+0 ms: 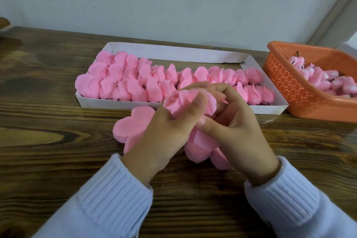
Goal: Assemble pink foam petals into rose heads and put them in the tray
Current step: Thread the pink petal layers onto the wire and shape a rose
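Both hands close on the half-made rose head [179,102]. The left hand [168,129] wraps its thumb over the petals, and the right hand [239,127] pinches from the other side, thumb low at the base. Directly beneath the grip lies the stack of loose petals [133,123], and just beyond it the tray [193,55], well filled with finished heads. It seems best to press each petal snug at the base, leaving the top loose (foam likely creases easily), then seat the head beside its neighbours.
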`<control>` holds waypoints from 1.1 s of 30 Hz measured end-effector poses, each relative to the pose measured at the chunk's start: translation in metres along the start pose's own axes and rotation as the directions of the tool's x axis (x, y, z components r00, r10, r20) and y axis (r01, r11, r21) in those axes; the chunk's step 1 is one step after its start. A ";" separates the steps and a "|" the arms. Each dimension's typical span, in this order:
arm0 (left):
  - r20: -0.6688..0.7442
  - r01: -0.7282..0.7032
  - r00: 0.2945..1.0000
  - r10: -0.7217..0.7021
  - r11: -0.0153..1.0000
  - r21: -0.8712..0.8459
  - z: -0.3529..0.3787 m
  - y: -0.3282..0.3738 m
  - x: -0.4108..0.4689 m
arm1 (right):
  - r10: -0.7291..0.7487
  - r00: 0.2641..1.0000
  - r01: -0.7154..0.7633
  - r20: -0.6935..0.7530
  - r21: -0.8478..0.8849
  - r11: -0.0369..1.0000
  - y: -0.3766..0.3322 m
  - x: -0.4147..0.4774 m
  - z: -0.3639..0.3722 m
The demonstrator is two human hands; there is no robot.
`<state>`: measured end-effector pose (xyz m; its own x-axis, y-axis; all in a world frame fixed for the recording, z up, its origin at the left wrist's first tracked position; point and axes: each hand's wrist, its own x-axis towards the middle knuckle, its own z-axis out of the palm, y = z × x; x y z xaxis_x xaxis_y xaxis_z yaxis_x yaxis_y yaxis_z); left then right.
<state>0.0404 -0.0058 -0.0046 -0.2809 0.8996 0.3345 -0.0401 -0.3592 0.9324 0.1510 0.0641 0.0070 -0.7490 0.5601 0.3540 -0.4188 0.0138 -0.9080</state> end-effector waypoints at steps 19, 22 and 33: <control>0.134 0.149 0.980 -0.145 0.989 -0.024 -0.003 0.003 -0.001 | 0.251 0.960 -0.263 0.126 0.094 0.960 -0.004 0.003 -0.013; 0.089 0.138 0.987 -0.134 0.990 -0.032 -0.002 0.003 0.001 | 0.236 0.966 -0.244 0.101 0.074 0.967 -0.006 0.006 -0.014; 0.102 0.031 0.995 -0.006 0.969 -0.244 -0.002 0.008 0.000 | 0.521 0.847 -0.509 -0.107 0.122 0.852 -0.006 0.009 -0.019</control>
<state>0.0380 -0.0097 0.0025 -0.1818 0.9223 0.3411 -0.2816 -0.3812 0.8806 0.1561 0.0848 0.0118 -0.7974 0.5703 -0.1974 -0.0384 -0.3744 -0.9265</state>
